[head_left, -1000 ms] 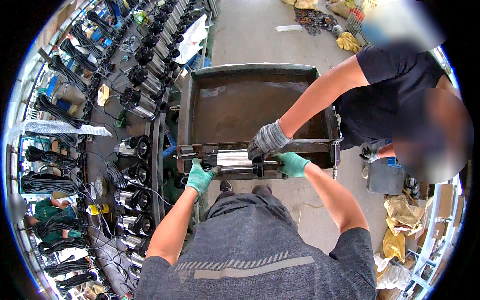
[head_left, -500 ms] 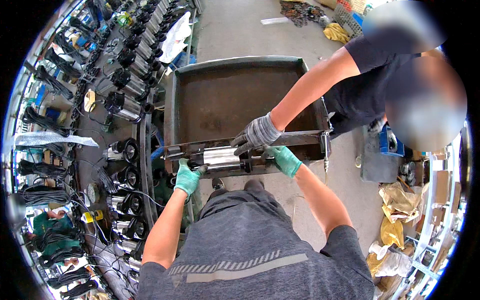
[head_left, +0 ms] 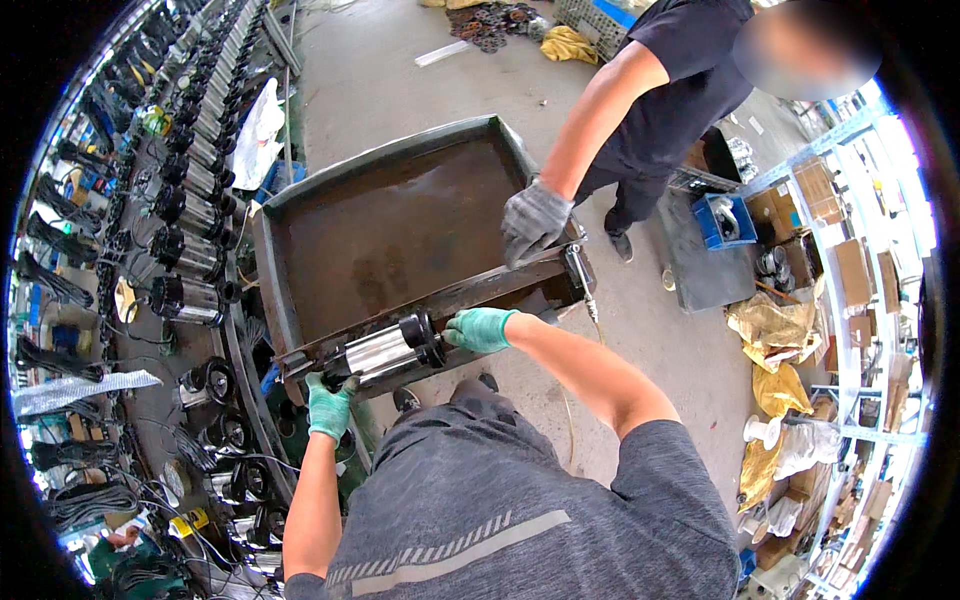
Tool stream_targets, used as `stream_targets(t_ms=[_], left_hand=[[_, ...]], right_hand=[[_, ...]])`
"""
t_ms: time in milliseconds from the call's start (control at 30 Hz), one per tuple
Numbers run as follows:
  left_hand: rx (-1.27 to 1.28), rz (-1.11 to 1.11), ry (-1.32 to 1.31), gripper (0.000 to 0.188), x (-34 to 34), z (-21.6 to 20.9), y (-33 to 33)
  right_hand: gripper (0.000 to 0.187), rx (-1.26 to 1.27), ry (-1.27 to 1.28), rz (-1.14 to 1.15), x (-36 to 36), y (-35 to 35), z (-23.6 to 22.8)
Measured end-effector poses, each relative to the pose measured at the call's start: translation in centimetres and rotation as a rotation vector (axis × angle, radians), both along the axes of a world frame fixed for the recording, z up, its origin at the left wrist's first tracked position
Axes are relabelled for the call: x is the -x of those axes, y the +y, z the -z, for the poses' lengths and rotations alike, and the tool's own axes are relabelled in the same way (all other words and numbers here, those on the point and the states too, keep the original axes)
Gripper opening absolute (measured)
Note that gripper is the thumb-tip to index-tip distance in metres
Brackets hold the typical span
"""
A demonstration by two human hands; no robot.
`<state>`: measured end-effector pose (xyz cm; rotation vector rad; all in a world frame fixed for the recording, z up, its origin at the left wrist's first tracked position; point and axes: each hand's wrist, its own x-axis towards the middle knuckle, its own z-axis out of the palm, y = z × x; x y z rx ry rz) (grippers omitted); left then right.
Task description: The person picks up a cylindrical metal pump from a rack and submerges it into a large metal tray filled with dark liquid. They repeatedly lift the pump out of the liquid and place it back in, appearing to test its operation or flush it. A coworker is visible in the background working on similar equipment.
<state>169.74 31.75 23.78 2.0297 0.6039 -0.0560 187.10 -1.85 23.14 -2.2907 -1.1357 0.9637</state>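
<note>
A submersible pump [head_left: 378,354] with a shiny steel barrel and black ends lies along the near side of a dark metal tank [head_left: 268,260]. My left hand [head_left: 328,408], in a green glove, grips its left end, fingers partly hidden by the pump. In a matching glove, my right hand [head_left: 480,330] closes on the pump's right end, at a short part sticking out of the black flange. A co-worker's grey-gloved hand [head_left: 535,222] is curled over the tank's right rim, apart from the pump.
Brown liquid [head_left: 400,235] fills the tank. A hose with a metal fitting [head_left: 583,285] hangs at its right corner. Rows of similar pumps [head_left: 188,300] and coiled black cables stand on the left. The co-worker stands beyond the right rim; shelves with boxes [head_left: 853,280] line the right.
The view has turned, so the tank looks tilted. The co-worker's hand has left the pump for the right rim, and the co-worker stands farther back. Both my hands stay at the pump's ends.
</note>
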Motion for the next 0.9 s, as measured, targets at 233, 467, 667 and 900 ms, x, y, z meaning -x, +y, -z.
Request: stream_targets(t_ms=[233, 467, 667, 900], left_hand=[[0.057, 0.013, 0.035, 0.076, 0.8, 3.3, 2.6], [-0.116, 0.05, 0.049, 0.087, 0.6, 2.1, 1.9], [-0.108, 0.062, 0.053, 0.08, 0.3, 2.6, 1.8], [-0.319, 0.079, 0.213, 0.091, 0.3, -2.4, -0.4]], right_hand=[[0.036, 0.043, -0.127, 0.156, 0.6, 0.3, -2.3], [0.027, 0.066, -0.227, 1.014, 0.9, -8.9, -1.3], [0.027, 0.159, -0.534, 1.363, -0.9, -17.1, 2.0], [0.034, 0.354, -0.537, 1.003, 0.3, -15.0, -1.1]])
